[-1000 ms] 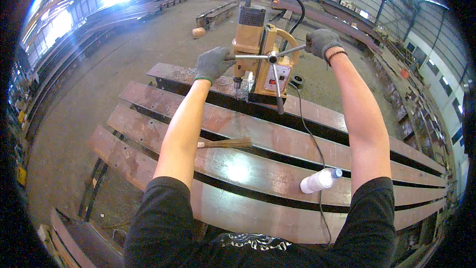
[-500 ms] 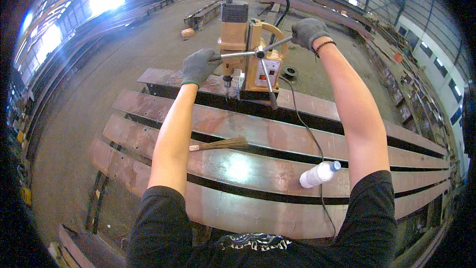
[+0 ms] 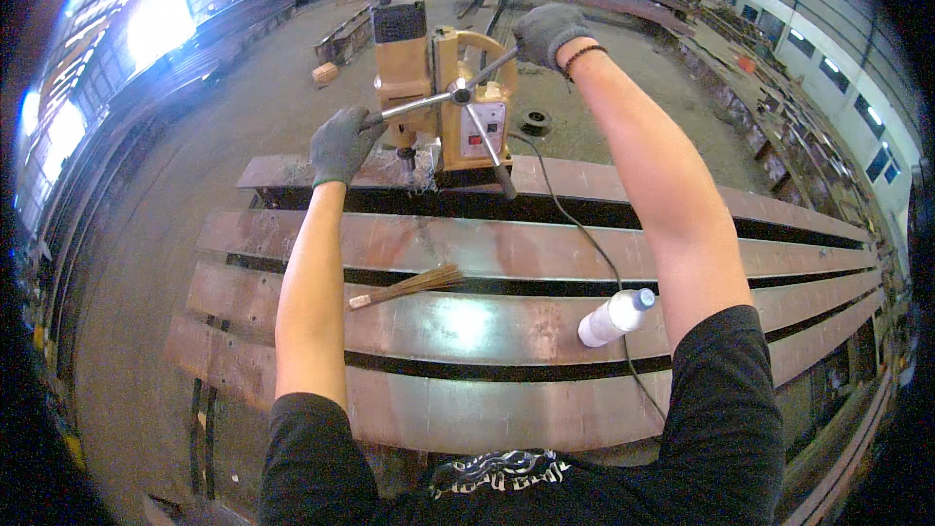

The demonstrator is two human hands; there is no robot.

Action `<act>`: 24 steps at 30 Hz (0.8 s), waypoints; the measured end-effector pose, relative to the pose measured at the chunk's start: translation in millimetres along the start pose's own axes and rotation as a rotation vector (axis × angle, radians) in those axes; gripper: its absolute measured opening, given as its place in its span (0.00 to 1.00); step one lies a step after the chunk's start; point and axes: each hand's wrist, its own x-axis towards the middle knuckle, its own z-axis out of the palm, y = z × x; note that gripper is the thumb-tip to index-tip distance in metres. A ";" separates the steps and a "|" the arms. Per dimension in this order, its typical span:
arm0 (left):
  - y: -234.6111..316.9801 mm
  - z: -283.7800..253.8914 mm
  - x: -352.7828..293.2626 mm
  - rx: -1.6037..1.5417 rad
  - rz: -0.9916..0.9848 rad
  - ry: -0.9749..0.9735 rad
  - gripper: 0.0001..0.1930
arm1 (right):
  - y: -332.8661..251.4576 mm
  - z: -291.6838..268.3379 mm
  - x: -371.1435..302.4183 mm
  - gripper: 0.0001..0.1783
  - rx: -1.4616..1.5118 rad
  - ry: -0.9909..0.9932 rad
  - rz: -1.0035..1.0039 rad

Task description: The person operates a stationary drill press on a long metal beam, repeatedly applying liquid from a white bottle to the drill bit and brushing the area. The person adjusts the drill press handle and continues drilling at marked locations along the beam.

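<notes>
A tan magnetic drill stands upright on the farthest steel beam. On its front is a hub with three metal feed levers. My left hand, in a grey glove, is closed round the end of the left lever. Higher up, my right hand, gloved alike, grips the upper right lever. The third lever points down toward the beam, untouched. Below the motor, the drill bit reaches down to the beam, with thin metal shavings beside it. Where the tip meets the steel is hard to make out.
Several steel beams lie side by side with dark gaps between them. A straw brush and a white bottle with a blue cap rest on them. The drill's cable runs across toward me. A dark ring-shaped part lies beyond the drill.
The feed levers have turned slightly counterclockwise, my left hand lowering and my right hand rising about the hub. The whole view has shifted, placing the drill farther left. Both grips are kept.
</notes>
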 end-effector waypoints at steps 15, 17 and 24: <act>-5.3 10.6 -57.1 -0.285 -0.327 0.280 0.31 | 25.1 114.5 -93.3 0.17 0.392 -0.084 0.003; -19.8 4.6 -102.9 -0.215 -0.399 -0.158 0.26 | -31.3 133.3 -127.1 0.21 0.459 -0.302 0.122; 0.9 21.1 -249.2 -0.073 -0.022 -0.707 0.18 | -240.5 226.3 -122.8 0.31 1.207 -0.622 0.303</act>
